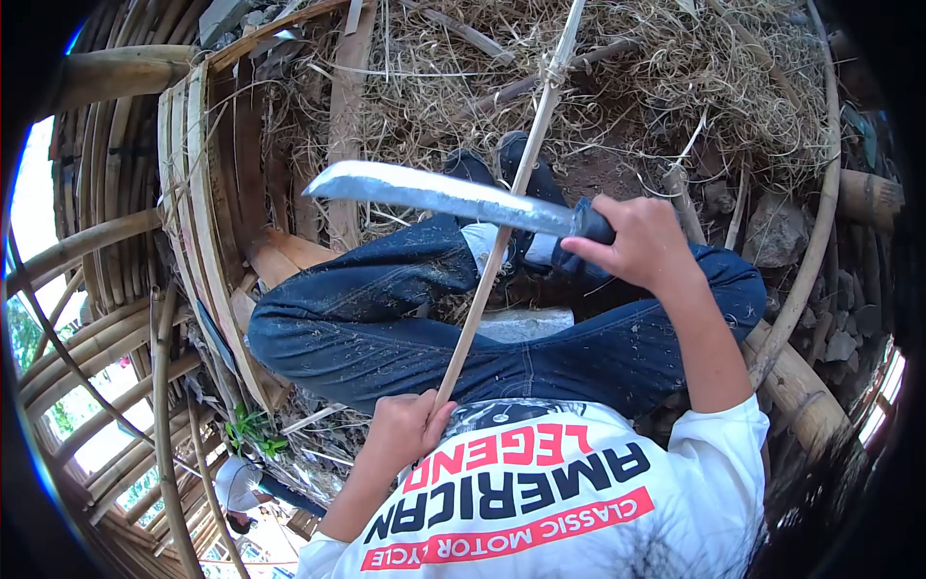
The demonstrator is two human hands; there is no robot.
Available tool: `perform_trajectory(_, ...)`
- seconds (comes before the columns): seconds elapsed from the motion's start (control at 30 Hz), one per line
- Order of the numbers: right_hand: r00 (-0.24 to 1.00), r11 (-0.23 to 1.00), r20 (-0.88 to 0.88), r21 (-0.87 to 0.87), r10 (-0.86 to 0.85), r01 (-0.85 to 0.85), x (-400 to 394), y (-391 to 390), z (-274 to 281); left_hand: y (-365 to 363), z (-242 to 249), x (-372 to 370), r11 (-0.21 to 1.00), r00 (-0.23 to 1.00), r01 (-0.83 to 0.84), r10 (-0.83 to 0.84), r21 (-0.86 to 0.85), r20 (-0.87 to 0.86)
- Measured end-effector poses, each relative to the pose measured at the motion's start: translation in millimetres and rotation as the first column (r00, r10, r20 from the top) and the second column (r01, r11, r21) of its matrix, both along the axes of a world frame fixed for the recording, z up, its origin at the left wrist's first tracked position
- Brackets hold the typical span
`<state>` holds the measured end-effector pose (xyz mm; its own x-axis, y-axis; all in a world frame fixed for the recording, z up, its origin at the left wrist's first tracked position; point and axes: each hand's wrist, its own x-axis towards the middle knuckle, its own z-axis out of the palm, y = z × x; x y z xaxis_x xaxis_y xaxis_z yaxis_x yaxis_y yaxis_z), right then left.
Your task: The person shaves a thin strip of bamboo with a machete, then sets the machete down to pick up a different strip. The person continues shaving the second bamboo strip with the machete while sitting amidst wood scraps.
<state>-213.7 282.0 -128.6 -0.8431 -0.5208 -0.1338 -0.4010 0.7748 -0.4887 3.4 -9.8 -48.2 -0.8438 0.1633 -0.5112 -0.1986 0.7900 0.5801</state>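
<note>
My right hand [641,241] is wrapped round the dark handle of a machete [434,193]. Its broad, shiny blade points left and lies across a long, pale bamboo strip [489,261], seemingly touching it. Close to my belly, my left hand [409,427] grips the near end of that strip. From there the strip slants up between my crossed legs [376,299] and past my dark shoes. A knot with frayed fibres [555,69] shows near its far end.
Curly bamboo shavings [675,87] cover the ground ahead. Upright split bamboo strips [198,212] and a bamboo frame [106,232] stand at left. Stones [775,232] and a thick bamboo pole [805,396] are at right. Another person [241,487] is at lower left.
</note>
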Motion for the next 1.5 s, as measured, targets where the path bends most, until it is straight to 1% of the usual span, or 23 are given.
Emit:
perform_trajectory(0.1, 0.998, 0.998, 0.042, 0.014, -0.054, 0.053, -13.1, 8.3, -6.0, -3.4, 0.3, 4.8, 1.000, 0.999, 0.022, -0.022, -0.013, -0.025)
perform_trajectory(0.27, 0.998, 0.998, 0.055, 0.052, -0.028, 0.025, -18.4, 7.8, 2.0, -5.1, 2.7, 9.3, 0.999, 0.999, -0.034, 0.034, 0.014, 0.005)
perform_trajectory(0.33, 0.998, 0.998, 0.054, 0.055, -0.021, 0.018, -18.5, 10.9, -0.6, -7.7, 5.8, 12.0, 0.998, 0.998, -0.055, 0.055, -0.005, 0.024)
perform_trajectory(0.43, 0.992, 0.993, 0.058, 0.055, -0.112, 0.108, -26.5, 29.7, -13.5, -13.3, 8.9, 14.6, 0.997, 0.996, -0.074, 0.075, -0.022, 0.052)
perform_trajectory(0.47, 0.992, 0.993, 0.061, 0.053, -0.109, 0.106, -26.0, 33.8, -16.1, -14.1, 9.8, 15.6, 0.997, 0.995, -0.075, 0.076, -0.020, 0.062)
perform_trajectory(0.53, 0.996, 0.993, -0.039, 0.078, -0.085, 0.088, -25.5, 38.6, -19.4, -14.1, 6.5, 20.7, 0.997, 0.995, -0.080, 0.081, -0.020, 0.065)
perform_trajectory(0.67, 0.998, 0.994, -0.039, 0.099, -0.052, 0.055, -25.2, 46.1, -18.1, -17.7, 7.8, 24.6, 0.996, 0.995, -0.084, 0.085, -0.024, 0.050)
perform_trajectory(0.87, 0.998, 0.998, -0.064, 0.053, -0.027, 0.030, -23.1, 46.0, -21.0, -29.6, 2.0, 44.4, 0.997, 0.996, -0.066, 0.069, -0.047, 0.063)
perform_trajectory(0.93, 0.993, 0.999, -0.115, 0.054, 0.011, -0.005, -21.4, 47.0, -20.7, -31.2, 3.2, 47.3, 0.997, 0.996, -0.063, 0.066, -0.044, 0.063)
perform_trajectory(1.07, 0.995, 0.998, -0.097, 0.056, 0.026, -0.020, -20.5, 51.1, -18.6, -29.1, 7.4, 50.6, 0.997, 0.995, -0.061, 0.064, -0.041, 0.077)
perform_trajectory(1.17, 0.995, 1.000, -0.093, 0.015, 0.025, -0.024, -20.5, 54.1, -20.4, -29.2, 8.8, 52.3, 0.998, 0.995, -0.061, 0.063, -0.034, 0.073)
perform_trajectory(1.33, 0.995, 0.998, -0.102, 0.067, 0.020, -0.014, -20.2, 64.8, -20.4, -38.1, 5.9, 63.3, 0.996, 0.995, -0.067, 0.071, -0.056, 0.064)
perform_trajectory(1.5, 0.995, 0.998, -0.101, 0.066, -0.002, 0.008, -18.5, 73.7, -16.6, -45.3, 4.7, 65.6, 0.997, 0.998, -0.033, 0.036, -0.073, 0.046)
